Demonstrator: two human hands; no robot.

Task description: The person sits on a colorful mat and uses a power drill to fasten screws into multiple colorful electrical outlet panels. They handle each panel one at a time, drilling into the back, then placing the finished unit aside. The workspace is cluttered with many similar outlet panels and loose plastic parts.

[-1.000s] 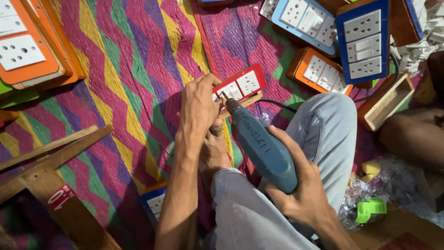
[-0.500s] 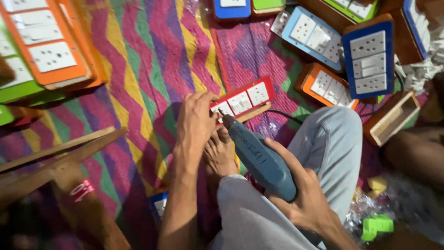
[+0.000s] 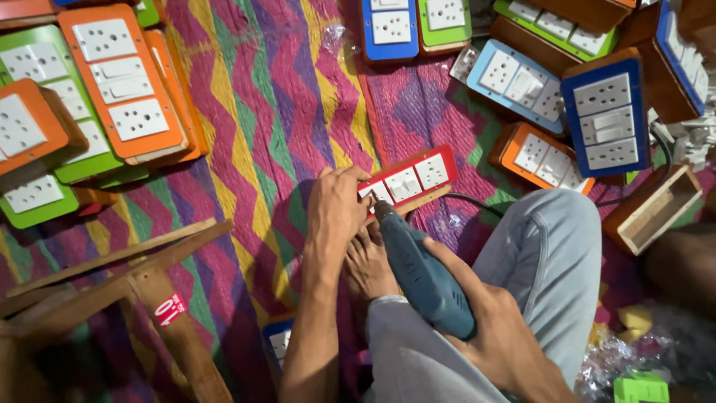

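L hand (image 3: 337, 213) pressing down red switch board (image 3: 409, 179), fingers over its near-left end | R hand (image 3: 501, 337) gripping blue drill (image 3: 421, 272), bit on board | board on zigzag mat (image 3: 253, 112) mid, by bare foot (image 3: 368, 265) | orange boards (image 3: 123, 86) at mat's far-left.

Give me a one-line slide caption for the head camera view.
Left hand steadies a red switchboard while the right hand presses a blue power drill to it on a zigzag mat.

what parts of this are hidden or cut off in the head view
- Drill tip: hidden behind the left hand on the red switch board.
- Blue drill: its rear is covered by the right hand.
- Small blue board: mostly hidden by the left forearm.
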